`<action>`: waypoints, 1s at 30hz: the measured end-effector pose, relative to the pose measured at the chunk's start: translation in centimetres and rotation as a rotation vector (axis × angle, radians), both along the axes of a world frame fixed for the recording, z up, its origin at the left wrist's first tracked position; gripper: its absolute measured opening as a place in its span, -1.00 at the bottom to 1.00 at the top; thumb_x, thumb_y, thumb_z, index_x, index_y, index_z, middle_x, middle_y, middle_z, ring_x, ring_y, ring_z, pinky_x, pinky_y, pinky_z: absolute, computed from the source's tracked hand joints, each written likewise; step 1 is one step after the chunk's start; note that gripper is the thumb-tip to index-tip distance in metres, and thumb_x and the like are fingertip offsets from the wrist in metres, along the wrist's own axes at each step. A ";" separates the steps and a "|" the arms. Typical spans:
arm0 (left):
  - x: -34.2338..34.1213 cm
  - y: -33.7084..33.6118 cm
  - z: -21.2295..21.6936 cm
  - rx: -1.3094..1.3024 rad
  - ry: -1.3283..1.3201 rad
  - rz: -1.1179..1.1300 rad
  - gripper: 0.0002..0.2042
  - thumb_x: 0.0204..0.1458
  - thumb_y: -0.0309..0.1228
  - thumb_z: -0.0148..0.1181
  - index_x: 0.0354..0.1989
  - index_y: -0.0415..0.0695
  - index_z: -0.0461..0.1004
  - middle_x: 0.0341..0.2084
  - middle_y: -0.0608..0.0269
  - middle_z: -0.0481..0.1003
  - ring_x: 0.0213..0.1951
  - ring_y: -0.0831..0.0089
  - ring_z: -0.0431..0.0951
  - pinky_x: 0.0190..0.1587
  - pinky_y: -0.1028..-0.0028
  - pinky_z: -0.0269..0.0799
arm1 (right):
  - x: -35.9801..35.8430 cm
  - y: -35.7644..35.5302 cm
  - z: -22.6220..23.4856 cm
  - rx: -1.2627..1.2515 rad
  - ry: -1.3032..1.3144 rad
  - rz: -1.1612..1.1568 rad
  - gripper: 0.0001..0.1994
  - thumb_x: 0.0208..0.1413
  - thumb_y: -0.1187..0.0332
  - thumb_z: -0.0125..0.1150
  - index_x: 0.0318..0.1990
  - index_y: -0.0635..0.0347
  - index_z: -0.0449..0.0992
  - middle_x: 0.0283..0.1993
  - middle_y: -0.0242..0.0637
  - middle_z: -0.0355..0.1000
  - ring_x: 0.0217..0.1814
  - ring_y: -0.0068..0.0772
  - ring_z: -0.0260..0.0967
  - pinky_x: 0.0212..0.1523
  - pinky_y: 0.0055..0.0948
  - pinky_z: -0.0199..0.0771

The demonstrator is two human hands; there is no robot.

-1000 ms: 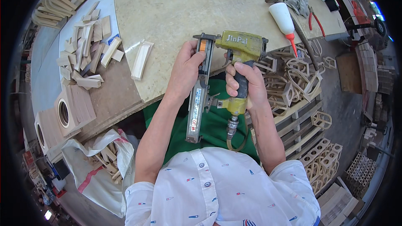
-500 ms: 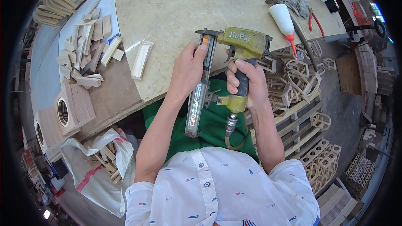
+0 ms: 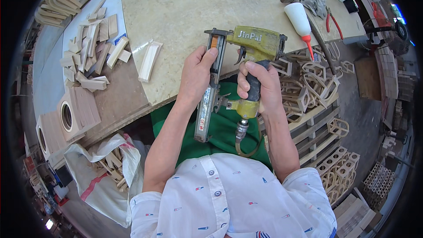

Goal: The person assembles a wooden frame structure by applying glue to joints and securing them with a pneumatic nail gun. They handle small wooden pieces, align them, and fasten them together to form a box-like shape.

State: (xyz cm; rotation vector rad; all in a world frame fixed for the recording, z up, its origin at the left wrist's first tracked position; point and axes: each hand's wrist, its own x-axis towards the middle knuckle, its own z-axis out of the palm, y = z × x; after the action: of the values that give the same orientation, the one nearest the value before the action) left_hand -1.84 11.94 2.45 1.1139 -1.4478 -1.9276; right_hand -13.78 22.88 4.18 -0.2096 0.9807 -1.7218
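A yellow-green pneumatic nail gun (image 3: 257,43) is held above the front edge of a pale workbench (image 3: 194,4). My right hand (image 3: 260,86) is wrapped around its black handle, index finger near the trigger. My left hand (image 3: 196,72) grips the long silver nail magazine (image 3: 207,105) near its top, thumb on the orange-marked slot. An air hose fitting (image 3: 241,130) hangs below the handle over my green apron.
A small wooden frame piece (image 3: 150,55) lies on the bench to the left. Wood offcuts (image 3: 90,48) pile further left. A white glue bottle (image 3: 299,20), rag and pliers sit at the right. Wooden lattice frames (image 3: 308,83) stack on pallets to the right; a sack of scraps (image 3: 108,163) stands lower left.
Both hands have shifted the nail gun slightly right and up. My left hand has slid up the magazine toward its top end.
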 end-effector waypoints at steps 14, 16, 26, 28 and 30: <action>-0.1 1.6 0.1 -0.170 0.079 -0.072 -0.56 0.25 -0.23 -0.04 0.20 -0.23 0.20 -0.36 0.14 0.47 -0.30 0.51 0.47 -0.21 0.47 0.39 | -2.4 -1.6 3.0 0.030 0.203 -0.039 -0.82 0.13 0.38 0.10 -0.45 0.27 0.33 -0.66 -0.27 0.28 -0.69 -0.50 0.23 -0.66 -0.51 0.29; 0.7 1.9 0.6 -0.352 -0.089 -0.087 -0.58 0.18 -0.24 0.07 0.13 -0.21 0.24 -0.31 0.05 0.44 -0.30 0.35 0.50 -0.19 0.35 0.43 | -2.0 -0.9 2.2 0.033 0.132 -0.051 -0.83 0.13 0.39 0.11 -0.43 0.27 0.34 -0.66 -0.27 0.27 -0.70 -0.49 0.19 -0.67 -0.50 0.29; 0.2 0.7 1.5 -0.844 -0.305 -0.103 -0.57 0.08 -0.31 0.21 0.08 -0.19 0.30 -0.13 -0.08 0.41 -0.26 0.01 0.51 -0.25 0.21 0.44 | -1.0 -0.9 0.5 -0.052 0.010 -0.044 -0.87 0.13 0.42 0.14 -0.39 0.27 0.37 -0.52 -0.31 0.29 -0.60 -0.51 0.28 -0.67 -0.49 0.33; 0.2 0.8 1.2 -0.886 -0.277 -0.067 -0.60 0.08 -0.32 0.21 0.06 -0.20 0.32 -0.18 -0.07 0.44 -0.27 0.02 0.52 -0.26 0.21 0.44 | -1.0 -0.9 0.4 -0.052 0.004 -0.034 -0.87 0.13 0.42 0.14 -0.39 0.28 0.38 -0.52 -0.32 0.29 -0.60 -0.51 0.28 -0.67 -0.49 0.33; 0.2 0.8 0.8 -0.918 -0.259 -0.049 -0.61 0.07 -0.33 0.22 0.04 -0.21 0.33 -0.22 -0.06 0.45 -0.28 0.03 0.53 -0.26 0.23 0.44 | -1.1 -0.9 0.3 -0.052 -0.002 -0.035 -0.87 0.13 0.42 0.14 -0.38 0.28 0.38 -0.52 -0.32 0.29 -0.60 -0.51 0.28 -0.67 -0.49 0.33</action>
State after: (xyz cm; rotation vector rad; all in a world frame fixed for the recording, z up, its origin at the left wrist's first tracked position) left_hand -1.67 12.73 3.26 0.8732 -2.1665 -0.9160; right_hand -14.84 22.01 4.51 -0.2250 0.9437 -1.7802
